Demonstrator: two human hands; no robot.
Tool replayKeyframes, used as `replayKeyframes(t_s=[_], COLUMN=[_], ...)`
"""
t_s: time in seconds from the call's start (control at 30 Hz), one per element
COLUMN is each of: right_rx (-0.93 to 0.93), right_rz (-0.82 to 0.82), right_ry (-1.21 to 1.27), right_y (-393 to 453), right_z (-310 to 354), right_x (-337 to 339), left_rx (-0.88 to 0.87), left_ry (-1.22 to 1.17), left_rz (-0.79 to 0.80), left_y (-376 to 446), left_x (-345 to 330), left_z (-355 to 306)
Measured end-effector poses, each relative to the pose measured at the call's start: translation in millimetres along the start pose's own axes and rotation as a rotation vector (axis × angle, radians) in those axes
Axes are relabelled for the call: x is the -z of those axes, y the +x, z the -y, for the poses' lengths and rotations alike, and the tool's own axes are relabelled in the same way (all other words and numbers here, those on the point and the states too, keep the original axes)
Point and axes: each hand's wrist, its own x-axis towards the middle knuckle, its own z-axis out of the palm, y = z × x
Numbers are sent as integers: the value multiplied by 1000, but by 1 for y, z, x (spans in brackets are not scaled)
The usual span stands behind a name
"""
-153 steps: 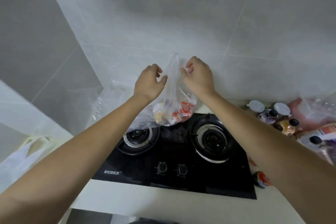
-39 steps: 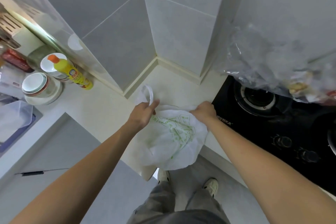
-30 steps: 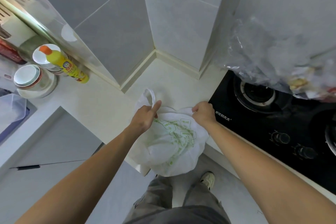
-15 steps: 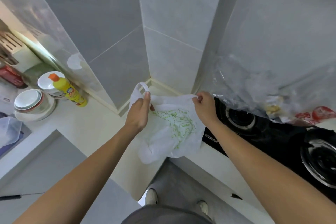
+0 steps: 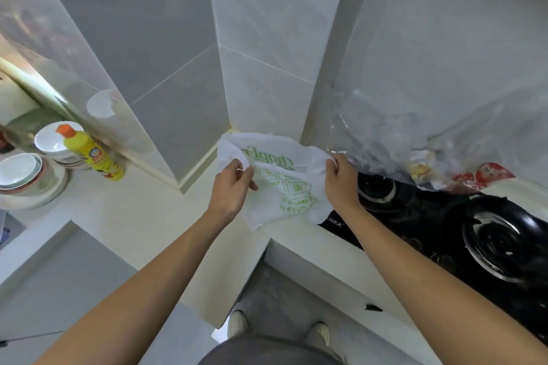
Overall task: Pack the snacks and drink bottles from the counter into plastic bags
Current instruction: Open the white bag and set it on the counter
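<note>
Pinching the rim of a white bag (image 5: pixel 278 187) printed in green, the left hand (image 5: pixel 231 190) has its thumb and fingers curled tight on the thin plastic at the bag's left edge. The right hand (image 5: pixel 341 184) grips the opposite edge the same way, fingers closed round a fold of plastic, so the bag's mouth is stretched between the two hands. The bag hangs slack below them, its lower part resting on the pale counter (image 5: pixel 142 216) in the corner where the walls meet. Whether anything lies inside the bag cannot be told; it looks limp and flat.

Just right of the right hand, a clear bag (image 5: pixel 382 142) leans against the tiled wall behind the black stove (image 5: pixel 444 228). It holds snacks: a yellowish piece and red-and-white wrappers (image 5: pixel 486 175) show through the plastic at its lower right end. The clear bag sits close to the white bag's right edge, near the right hand's knuckles, though whether they touch cannot be told.

Well apart on the left stretch of counter stands a yellow bottle (image 5: pixel 89 151) with an orange cap, upright, just beside a stack of bowls (image 5: pixel 26 175). Another white bowl (image 5: pixel 56 139) sits behind the bottle. Below, between the forearms, the person's light shoes (image 5: pixel 237 323) stand on the grey floor.
</note>
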Motion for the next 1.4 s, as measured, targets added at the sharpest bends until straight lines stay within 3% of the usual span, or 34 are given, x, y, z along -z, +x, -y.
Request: replayKeyframes(t_s=[0.2, 0.5, 1.1, 1.4], right_rx=[-49, -79, -221, -283], right_rz=[-88, -371, -753, -901], right_ry=[9, 36, 43, 6], right_y=[-22, -98, -328, -389], right_z=[-4, -34, -220, -300], right_x=[29, 131, 453, 576], left_rx=[-119, -306, -539, -632], left_ry=[85, 94, 166, 189], left_rz=[88, 285, 667, 822], left_y=[0, -52, -340, -434], left_x=[-27, -113, -406, -530], left_z=[-21, -76, -165, -198])
